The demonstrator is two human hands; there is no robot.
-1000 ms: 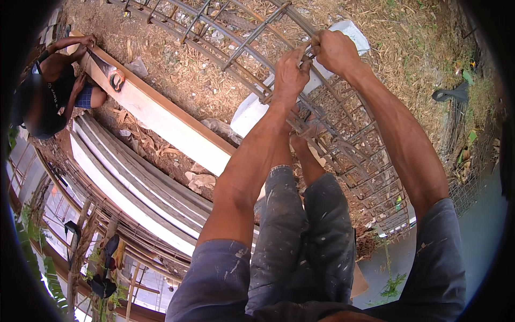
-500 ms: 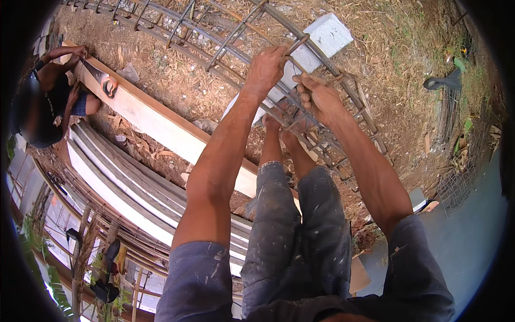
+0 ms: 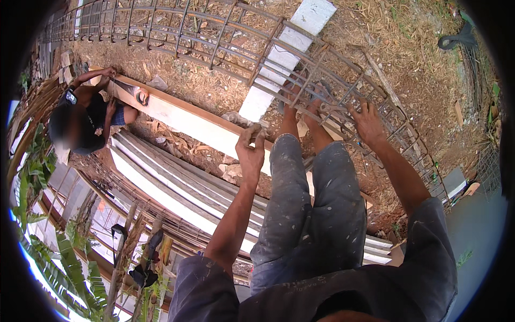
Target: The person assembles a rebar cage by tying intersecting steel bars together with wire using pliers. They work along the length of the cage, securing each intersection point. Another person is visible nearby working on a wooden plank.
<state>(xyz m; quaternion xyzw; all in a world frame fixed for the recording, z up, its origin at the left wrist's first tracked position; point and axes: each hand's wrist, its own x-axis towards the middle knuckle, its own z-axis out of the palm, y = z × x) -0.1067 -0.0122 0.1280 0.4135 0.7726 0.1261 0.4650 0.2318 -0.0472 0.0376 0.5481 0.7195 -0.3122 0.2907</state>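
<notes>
open air separates the left fingers (image 3: 247,134) from the steel cage (image 3: 266,51), whose nearest bars lie beyond their tips. just past those fingers a white slab (image 3: 255,105) slants away beneath the cage; to their left a long plank (image 3: 190,123) blocks the way, with another person (image 3: 78,126) at its far end. between both sets of fingers are the knees (image 3: 285,154). bars criss-cross around the right fingers (image 3: 365,109), leaving only narrow gaps; farther right of them, open ground (image 3: 434,107) offers clear passage.
</notes>
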